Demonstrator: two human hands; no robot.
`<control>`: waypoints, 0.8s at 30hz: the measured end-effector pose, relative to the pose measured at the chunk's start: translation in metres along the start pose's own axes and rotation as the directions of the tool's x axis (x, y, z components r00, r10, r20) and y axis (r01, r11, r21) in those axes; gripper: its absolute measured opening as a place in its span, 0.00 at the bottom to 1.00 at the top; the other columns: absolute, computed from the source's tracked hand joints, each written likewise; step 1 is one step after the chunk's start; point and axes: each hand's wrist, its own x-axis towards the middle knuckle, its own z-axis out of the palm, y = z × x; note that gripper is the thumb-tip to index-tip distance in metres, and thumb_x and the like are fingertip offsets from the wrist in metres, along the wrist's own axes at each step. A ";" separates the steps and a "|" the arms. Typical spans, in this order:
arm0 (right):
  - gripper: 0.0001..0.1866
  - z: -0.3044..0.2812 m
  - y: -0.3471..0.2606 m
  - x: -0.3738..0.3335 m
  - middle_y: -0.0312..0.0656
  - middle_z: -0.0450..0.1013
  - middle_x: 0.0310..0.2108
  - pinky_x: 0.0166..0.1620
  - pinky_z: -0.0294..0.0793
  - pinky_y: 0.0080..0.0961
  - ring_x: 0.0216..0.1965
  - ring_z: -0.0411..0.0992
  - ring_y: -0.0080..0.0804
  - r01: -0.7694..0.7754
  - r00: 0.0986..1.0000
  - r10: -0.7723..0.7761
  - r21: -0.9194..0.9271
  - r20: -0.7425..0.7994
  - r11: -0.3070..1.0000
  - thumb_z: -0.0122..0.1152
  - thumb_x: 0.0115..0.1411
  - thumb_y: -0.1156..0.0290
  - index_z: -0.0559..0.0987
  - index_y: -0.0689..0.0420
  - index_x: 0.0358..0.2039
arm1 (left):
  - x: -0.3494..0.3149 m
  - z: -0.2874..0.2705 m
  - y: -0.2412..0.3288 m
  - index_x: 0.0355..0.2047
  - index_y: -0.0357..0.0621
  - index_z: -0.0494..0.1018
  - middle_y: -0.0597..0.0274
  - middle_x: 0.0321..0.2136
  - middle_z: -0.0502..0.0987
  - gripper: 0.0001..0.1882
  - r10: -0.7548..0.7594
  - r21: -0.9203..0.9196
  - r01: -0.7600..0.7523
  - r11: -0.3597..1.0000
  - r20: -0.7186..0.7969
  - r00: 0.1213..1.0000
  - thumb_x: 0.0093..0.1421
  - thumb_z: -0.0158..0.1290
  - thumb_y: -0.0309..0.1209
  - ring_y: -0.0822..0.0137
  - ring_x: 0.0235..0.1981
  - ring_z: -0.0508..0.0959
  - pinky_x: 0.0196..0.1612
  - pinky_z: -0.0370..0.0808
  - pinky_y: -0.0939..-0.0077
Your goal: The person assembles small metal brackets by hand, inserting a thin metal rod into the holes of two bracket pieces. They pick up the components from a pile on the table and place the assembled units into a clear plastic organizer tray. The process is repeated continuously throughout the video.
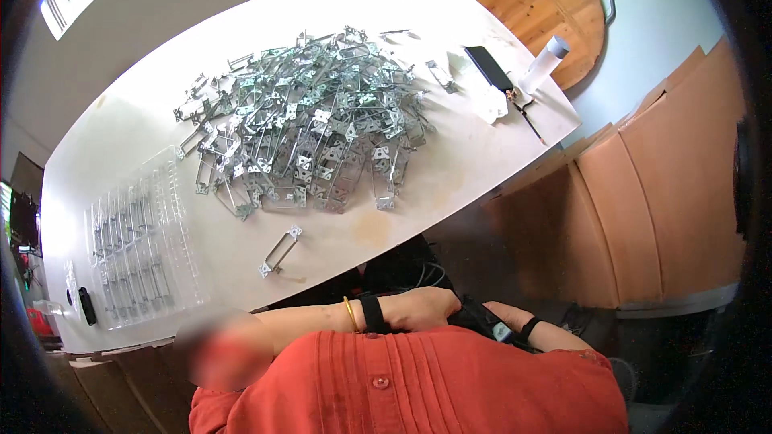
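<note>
My left forearm reaches across my body, with a gold bangle [350, 314] and a black wristband [373, 313] on it. At its end my left hand [428, 305] is curled against a small black device [487, 323] with a little lit screen, and its fingertips are hidden. Just right of that device is my right hand [508, 315], partly covered, its fingers out of sight; another black band [529, 326] circles that wrist. On the white table [450, 193] ahead, a single metal bracket [281, 251] lies nearest to my hands, apart from a large heap of similar brackets [322, 112].
A clear plastic tray [186, 261] with rows of brackets is at the table's left. At the right lie a black phone [489, 68], a capped bottle [544, 66] and a white tissue-like piece [489, 104]. Brown cardboard boxes [651, 193] stand right of the table.
</note>
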 end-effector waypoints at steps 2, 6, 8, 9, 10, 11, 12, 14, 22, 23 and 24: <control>0.16 0.006 -0.012 -0.001 0.35 0.83 0.50 0.53 0.77 0.31 0.46 0.79 0.27 -0.003 0.999 0.000 -0.065 -0.032 0.998 0.52 0.76 0.65 0.84 0.57 0.54 | -0.003 0.002 0.000 0.35 0.33 0.78 0.37 0.31 0.82 0.19 0.022 0.041 -0.020 0.999 -0.049 0.999 0.60 0.62 0.42 0.39 0.37 0.84 0.39 0.77 0.52; 0.16 0.009 -0.017 0.005 0.37 0.83 0.49 0.52 0.78 0.32 0.46 0.79 0.29 -0.007 0.996 -0.004 -0.115 -0.094 0.993 0.54 0.75 0.67 0.84 0.59 0.54 | -0.008 0.002 0.004 0.36 0.33 0.79 0.37 0.32 0.82 0.18 0.051 0.134 -0.036 0.990 -0.109 0.993 0.58 0.63 0.39 0.36 0.40 0.84 0.40 0.78 0.49; 0.16 0.005 -0.017 0.010 0.37 0.83 0.50 0.52 0.78 0.32 0.46 0.79 0.29 -0.013 0.994 0.000 -0.121 -0.106 0.993 0.53 0.75 0.67 0.84 0.59 0.54 | -0.011 -0.002 0.006 0.36 0.33 0.79 0.37 0.32 0.82 0.17 0.055 0.131 -0.040 0.991 -0.114 0.992 0.57 0.63 0.38 0.36 0.40 0.84 0.40 0.78 0.49; 0.16 0.004 -0.015 0.012 0.37 0.83 0.50 0.52 0.78 0.32 0.46 0.79 0.30 -0.014 0.994 0.000 -0.123 -0.111 0.992 0.53 0.75 0.67 0.84 0.60 0.54 | -0.012 -0.003 0.006 0.36 0.33 0.79 0.37 0.31 0.82 0.17 0.057 0.108 -0.044 0.993 -0.117 0.991 0.57 0.63 0.37 0.36 0.40 0.84 0.40 0.78 0.49; 0.16 0.004 -0.014 0.012 0.38 0.83 0.50 0.52 0.78 0.32 0.46 0.79 0.30 -0.019 0.994 0.004 -0.127 -0.113 0.992 0.53 0.75 0.67 0.84 0.60 0.54 | -0.014 -0.003 0.006 0.35 0.33 0.79 0.37 0.31 0.82 0.16 0.060 0.086 -0.050 0.995 -0.120 0.991 0.57 0.63 0.37 0.36 0.40 0.84 0.40 0.79 0.49; 0.16 0.003 -0.013 0.012 0.38 0.83 0.50 0.52 0.77 0.32 0.47 0.79 0.30 -0.026 0.993 0.012 -0.124 -0.115 0.992 0.53 0.75 0.67 0.84 0.60 0.54 | -0.014 -0.003 0.005 0.34 0.33 0.79 0.36 0.31 0.81 0.16 0.071 0.082 -0.061 0.995 -0.123 0.990 0.57 0.63 0.36 0.36 0.39 0.84 0.39 0.78 0.49; 0.16 0.003 -0.012 0.014 0.38 0.83 0.50 0.52 0.77 0.32 0.47 0.79 0.30 -0.032 0.993 0.017 -0.124 -0.118 0.992 0.53 0.75 0.67 0.84 0.60 0.54 | -0.013 -0.002 0.002 0.34 0.32 0.79 0.36 0.30 0.81 0.16 0.081 0.079 -0.072 0.994 -0.125 0.989 0.57 0.63 0.36 0.36 0.38 0.84 0.38 0.77 0.50; 0.17 0.001 -0.010 0.016 0.39 0.83 0.50 0.52 0.77 0.33 0.47 0.79 0.30 -0.050 0.991 0.035 -0.117 -0.126 0.992 0.52 0.75 0.68 0.84 0.61 0.54 | -0.011 -0.003 -0.001 0.32 0.31 0.78 0.35 0.29 0.81 0.15 0.083 0.079 -0.074 0.994 -0.117 0.990 0.56 0.63 0.35 0.36 0.36 0.83 0.36 0.76 0.50; 0.17 -0.005 0.005 0.030 0.42 0.82 0.50 0.52 0.77 0.33 0.48 0.78 0.32 -0.090 0.987 0.078 -0.083 -0.140 0.992 0.50 0.75 0.69 0.83 0.62 0.54 | -0.005 -0.002 -0.012 0.30 0.29 0.76 0.35 0.26 0.78 0.16 0.108 -0.102 -0.114 0.988 -0.056 0.993 0.57 0.61 0.34 0.46 0.28 0.79 0.32 0.72 0.53; 0.17 -0.006 0.009 0.033 0.42 0.82 0.50 0.52 0.77 0.34 0.48 0.78 0.32 -0.093 0.987 0.080 -0.087 -0.142 0.992 0.50 0.75 0.69 0.83 0.62 0.54 | -0.006 -0.005 -0.010 0.31 0.29 0.77 0.36 0.26 0.79 0.15 0.125 -0.100 -0.127 0.987 -0.033 0.992 0.58 0.61 0.34 0.48 0.28 0.79 0.32 0.72 0.54; 0.18 -0.009 0.014 0.037 0.42 0.82 0.50 0.52 0.77 0.34 0.48 0.78 0.32 -0.096 0.986 0.082 -0.090 -0.146 0.991 0.50 0.75 0.69 0.83 0.63 0.54 | -0.007 -0.008 -0.007 0.32 0.29 0.77 0.36 0.27 0.80 0.15 0.141 -0.098 -0.141 0.985 -0.009 0.990 0.59 0.60 0.34 0.49 0.28 0.79 0.33 0.73 0.55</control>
